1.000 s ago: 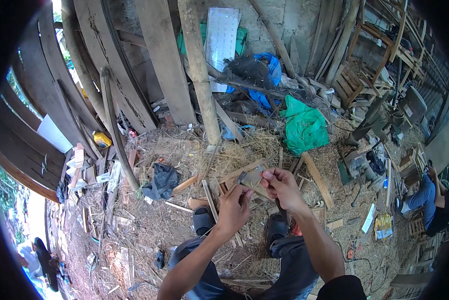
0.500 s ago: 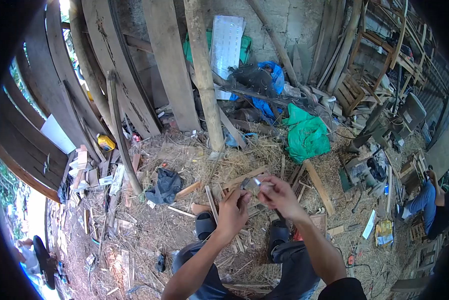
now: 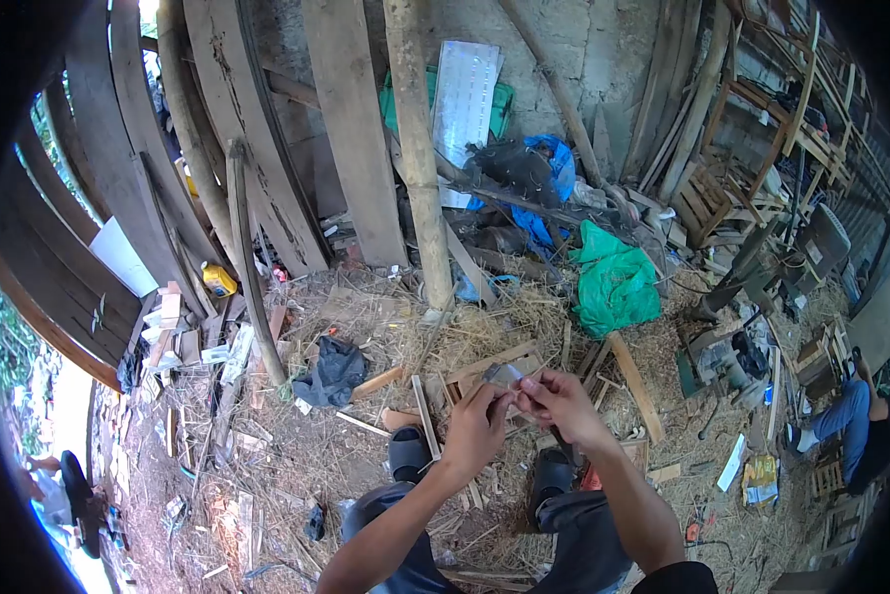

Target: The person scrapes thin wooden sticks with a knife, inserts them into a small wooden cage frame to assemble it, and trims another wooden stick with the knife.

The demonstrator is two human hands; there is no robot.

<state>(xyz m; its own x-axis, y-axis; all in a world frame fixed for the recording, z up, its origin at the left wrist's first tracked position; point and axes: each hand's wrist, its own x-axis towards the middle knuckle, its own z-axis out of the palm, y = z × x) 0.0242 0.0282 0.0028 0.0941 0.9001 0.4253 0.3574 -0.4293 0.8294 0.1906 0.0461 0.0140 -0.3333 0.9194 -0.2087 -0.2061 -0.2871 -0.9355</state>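
Observation:
My left hand is closed, with a small grey metal-looking piece showing above its fingertips. Close beside it, my right hand pinches a small pale, shiny piece. The fingertips of both hands meet or nearly meet; the exact kind of either piece is too small to make out. A dark, narrow thing shows below my right palm, and I cannot tell whether that hand holds it. Under the hands, short wooden boards lie on the straw between my sandalled feet.
Straw and wood scraps cover the ground. A wooden post stands ahead, with a green sack to its right and a black plastic bag to its left. Planks lean against the wall. Another person sits at far right.
My hands have come closer together and slightly lower, the right one turning inward. The view has shifted a little, so the surroundings appear slightly to the right and lower.

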